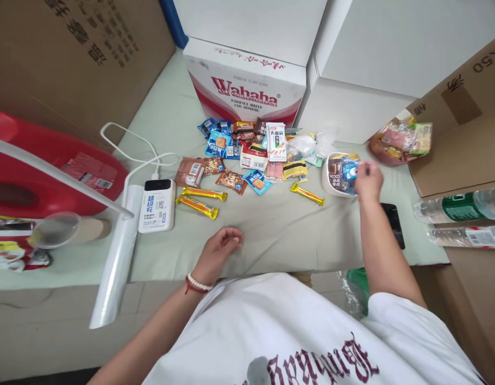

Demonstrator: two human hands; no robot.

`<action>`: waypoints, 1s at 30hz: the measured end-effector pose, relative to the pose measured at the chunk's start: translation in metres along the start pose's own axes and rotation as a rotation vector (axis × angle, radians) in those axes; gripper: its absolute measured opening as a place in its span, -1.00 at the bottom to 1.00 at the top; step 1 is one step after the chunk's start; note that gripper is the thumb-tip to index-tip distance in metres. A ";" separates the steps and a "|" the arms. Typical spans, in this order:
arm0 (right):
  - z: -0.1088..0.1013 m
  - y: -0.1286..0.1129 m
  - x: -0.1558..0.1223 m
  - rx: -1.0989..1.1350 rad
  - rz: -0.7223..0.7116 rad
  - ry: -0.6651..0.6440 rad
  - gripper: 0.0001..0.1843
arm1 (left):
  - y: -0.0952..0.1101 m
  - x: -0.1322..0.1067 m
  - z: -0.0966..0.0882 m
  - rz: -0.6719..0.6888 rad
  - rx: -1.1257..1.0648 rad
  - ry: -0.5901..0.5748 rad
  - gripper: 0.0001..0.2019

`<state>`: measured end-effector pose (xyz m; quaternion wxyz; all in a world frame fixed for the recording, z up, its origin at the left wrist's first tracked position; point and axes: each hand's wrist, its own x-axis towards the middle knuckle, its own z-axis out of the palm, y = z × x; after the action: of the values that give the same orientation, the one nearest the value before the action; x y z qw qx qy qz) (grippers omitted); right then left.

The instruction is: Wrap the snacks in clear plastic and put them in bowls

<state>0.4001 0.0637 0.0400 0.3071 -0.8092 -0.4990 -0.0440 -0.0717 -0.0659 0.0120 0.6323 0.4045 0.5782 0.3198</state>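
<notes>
My right hand (368,179) reaches out over the pale green cloth (271,235) and pinches a small blue snack packet (349,172) at the mouth of a white bowl (326,179) that holds other packets. My left hand (218,250) rests on the cloth near the front edge, fingers loosely curled, holding nothing. A pile of small snack packets (251,155) lies in the middle of the cloth, with yellow wrapped bars (199,206) in front of it.
A white power bank (157,206) with a cable lies left. A Wahaha carton (243,88) stands behind the pile. A bag of snacks (397,140), water bottles (459,208) and a black phone (394,222) are right. Red container (51,171) at left.
</notes>
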 end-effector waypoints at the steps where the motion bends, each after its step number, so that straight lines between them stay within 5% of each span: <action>1: 0.004 -0.006 -0.005 -0.085 0.008 0.001 -0.51 | -0.003 -0.004 -0.004 -0.006 0.005 0.026 -0.62; 9: -0.015 -0.040 -0.047 -0.258 -0.132 0.167 -0.36 | -0.023 -0.028 -0.026 -0.006 0.174 0.187 -0.59; 15: -0.002 -0.069 -0.061 -0.426 -0.268 -0.174 -0.23 | -0.013 -0.015 -0.024 0.065 0.353 0.112 -0.66; 23: -0.042 0.028 -0.015 -0.462 -0.482 -0.356 -0.28 | -0.005 -0.007 -0.026 0.199 0.546 0.067 -0.71; 30: -0.022 0.069 0.044 -0.459 -0.532 -0.338 -0.34 | -0.005 -0.006 -0.023 0.302 0.628 0.055 -0.74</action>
<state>0.4846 0.0642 0.0432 0.0097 -0.6951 -0.7121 -0.0987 -0.0960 -0.0698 0.0100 0.4067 0.6513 0.5990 0.2273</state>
